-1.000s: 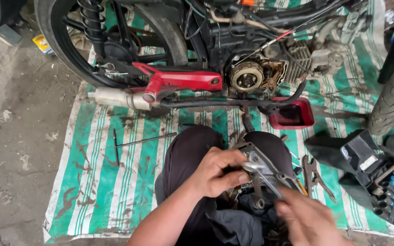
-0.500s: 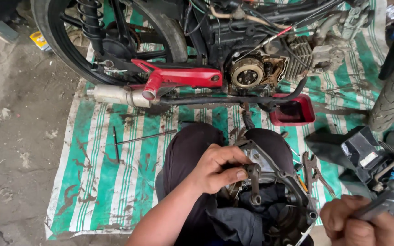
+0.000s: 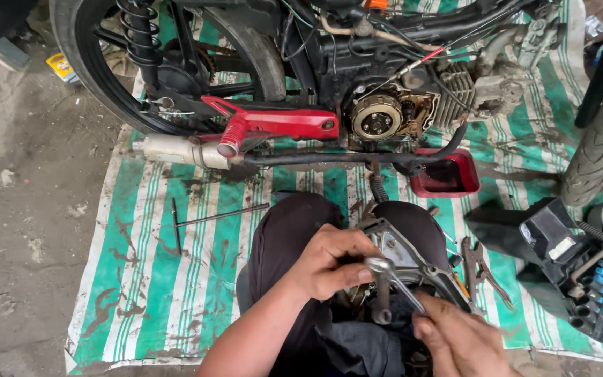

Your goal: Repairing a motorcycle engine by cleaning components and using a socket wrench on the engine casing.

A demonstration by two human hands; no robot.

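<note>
Beside the red tray [image 3: 447, 176], left grip [image 3: 329, 262] clasps the engine cover [image 3: 406, 255], right grip [image 3: 455, 338] a wrench [image 3: 392, 279].

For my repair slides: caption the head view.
Left hand steadies engine cover while right hand applies wrench.

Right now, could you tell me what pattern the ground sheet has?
Green and white stripes on the ground sheet, clearest in the head view.

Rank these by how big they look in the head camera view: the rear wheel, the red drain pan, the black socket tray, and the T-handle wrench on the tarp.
1. Rear wheel, largest, though partly cut off.
2. Black socket tray.
3. Red drain pan, smaller in area than the tray.
4. T-handle wrench, long but very thin, so smallest in area.
</note>
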